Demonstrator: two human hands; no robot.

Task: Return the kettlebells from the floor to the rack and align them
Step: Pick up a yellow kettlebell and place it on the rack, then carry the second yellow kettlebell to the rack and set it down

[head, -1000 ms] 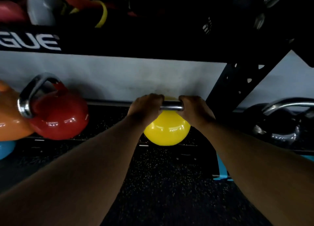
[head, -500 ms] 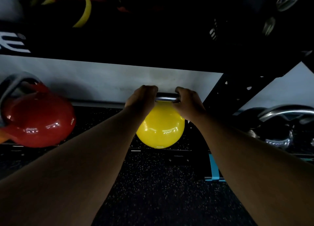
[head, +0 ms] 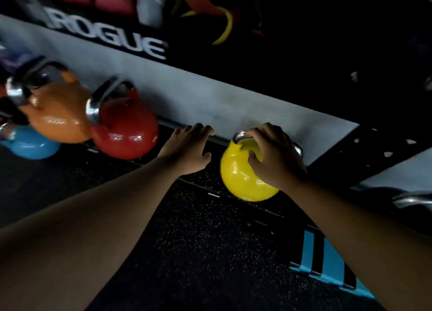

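A yellow kettlebell [head: 240, 177] with a chrome handle sits on the low black rack shelf [head: 201, 161] at centre right. My right hand [head: 273, 156] is wrapped over its handle and top. My left hand [head: 187, 147] hovers just left of it with fingers spread, holding nothing. Further left on the same shelf stand a red kettlebell [head: 126, 130], an orange kettlebell [head: 56, 116] and a blue kettlebell [head: 28, 144], close together.
A black upper shelf with a white ROGUE label [head: 105, 37] overhangs the kettlebells. A perforated black rack upright [head: 364, 156] stands right of the yellow one. A dark kettlebell handle [head: 413, 200] shows at far right. Speckled rubber floor [head: 198, 252] lies below.
My left hand has let go of the yellow kettlebell's handle and moved left, fingers spread. My right hand stays on it. The view has swung left and tilted.
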